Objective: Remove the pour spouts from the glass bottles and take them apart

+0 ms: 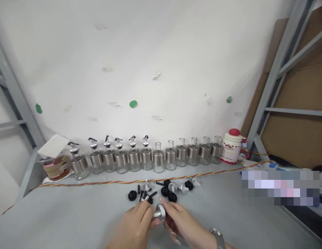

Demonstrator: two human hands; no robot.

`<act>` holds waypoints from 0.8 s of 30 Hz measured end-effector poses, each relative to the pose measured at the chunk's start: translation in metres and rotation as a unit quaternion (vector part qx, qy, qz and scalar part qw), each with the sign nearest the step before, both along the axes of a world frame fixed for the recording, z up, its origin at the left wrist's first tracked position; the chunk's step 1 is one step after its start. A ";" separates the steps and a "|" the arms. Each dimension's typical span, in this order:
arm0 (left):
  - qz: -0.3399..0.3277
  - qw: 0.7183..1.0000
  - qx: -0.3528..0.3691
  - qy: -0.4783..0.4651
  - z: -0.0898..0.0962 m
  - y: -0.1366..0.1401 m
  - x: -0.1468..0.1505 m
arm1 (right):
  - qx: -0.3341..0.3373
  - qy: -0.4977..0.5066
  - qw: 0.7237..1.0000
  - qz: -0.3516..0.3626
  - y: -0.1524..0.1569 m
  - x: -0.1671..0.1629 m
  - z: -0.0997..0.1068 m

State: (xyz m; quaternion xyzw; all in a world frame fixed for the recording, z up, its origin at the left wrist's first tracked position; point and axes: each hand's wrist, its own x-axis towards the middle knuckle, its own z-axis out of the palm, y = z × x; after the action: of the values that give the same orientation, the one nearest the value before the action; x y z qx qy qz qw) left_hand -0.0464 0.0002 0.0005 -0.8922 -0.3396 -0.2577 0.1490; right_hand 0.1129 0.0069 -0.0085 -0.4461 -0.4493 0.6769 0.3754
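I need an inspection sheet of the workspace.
Surface: gray tabletop; no spill seen.
Job's things: twelve bottles in a row, six with spouts, six without; loose black parts and clear parts before them.
Clutter: jar at the row's right end, container at its left.
Hands: left hand holds the silver part by its stem, right hand at its wide end.
Cables: twisted wire across the tabletop.
Surroundings: white wall, gray frame, brown cardboard.

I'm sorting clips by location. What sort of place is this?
Probably a small assembly workbench: glass bottles, some fitted with pouring spouts, stand in a row; loose black parts lie on the grey tabletop; metal framing rises at both sides.
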 end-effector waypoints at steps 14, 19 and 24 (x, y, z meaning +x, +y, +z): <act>0.014 0.990 -0.056 -0.132 -0.012 -0.004 0.006 | 0.198 -0.161 0.964 -0.071 -0.014 0.001 0.007; 0.065 0.902 -0.296 -0.308 -0.011 -0.011 0.017 | 0.256 -0.202 0.941 -0.091 -0.017 -0.001 0.006; 0.065 0.649 -0.607 -0.454 0.008 -0.011 0.025 | 0.336 -0.242 0.903 -0.119 -0.020 0.000 0.003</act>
State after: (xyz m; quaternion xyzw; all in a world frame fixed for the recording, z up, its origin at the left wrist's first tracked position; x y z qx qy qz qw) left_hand -0.0216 -0.0111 0.0089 -0.5306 -0.5021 -0.3566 -0.5824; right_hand 0.1128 -0.0128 -0.0053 -0.4933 -0.6708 0.3076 0.4605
